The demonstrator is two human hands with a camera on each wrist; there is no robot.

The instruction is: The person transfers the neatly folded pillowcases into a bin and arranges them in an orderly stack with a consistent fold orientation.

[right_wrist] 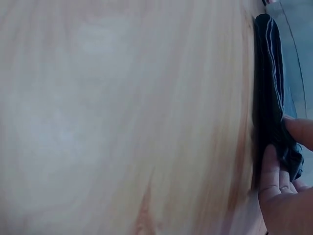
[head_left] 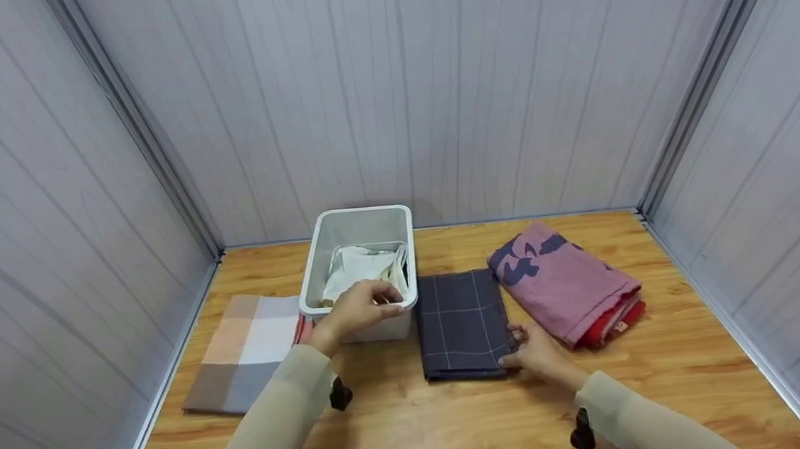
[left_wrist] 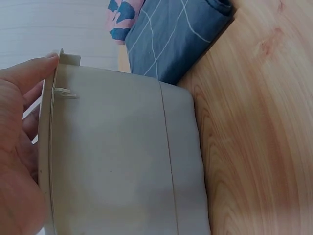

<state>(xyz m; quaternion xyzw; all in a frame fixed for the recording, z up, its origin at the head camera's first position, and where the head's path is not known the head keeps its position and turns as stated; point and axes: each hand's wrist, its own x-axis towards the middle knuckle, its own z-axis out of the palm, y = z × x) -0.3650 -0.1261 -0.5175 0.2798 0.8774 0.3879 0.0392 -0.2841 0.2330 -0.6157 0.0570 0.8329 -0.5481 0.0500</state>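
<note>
My left hand (head_left: pixel 360 310) is at the near rim of a white plastic bin (head_left: pixel 309 278), with the thumb along the rim and the fingers curled over inside it, as the left wrist view (left_wrist: pixel 22 147) also shows. Crumpled white cloth (head_left: pixel 357 267) lies inside the bin. To the bin's right is a folded dark cloth (head_left: pixel 461 319) with thin white check lines, flat on the table. At its near right corner my right hand (head_left: pixel 542 356) pinches the edge, thumb above and fingers beneath; the right wrist view shows the cloth's stacked layers (right_wrist: pixel 271 73).
A folded checked cloth (head_left: pixel 249 350) in orange, white and grey lies left of the bin. On the right, a folded pink cloth (head_left: pixel 562 283) with dark patches and red layers beneath sits close to the dark cloth. Pale panel walls (head_left: pixel 425 94) enclose the wooden table (head_left: pixel 444 428).
</note>
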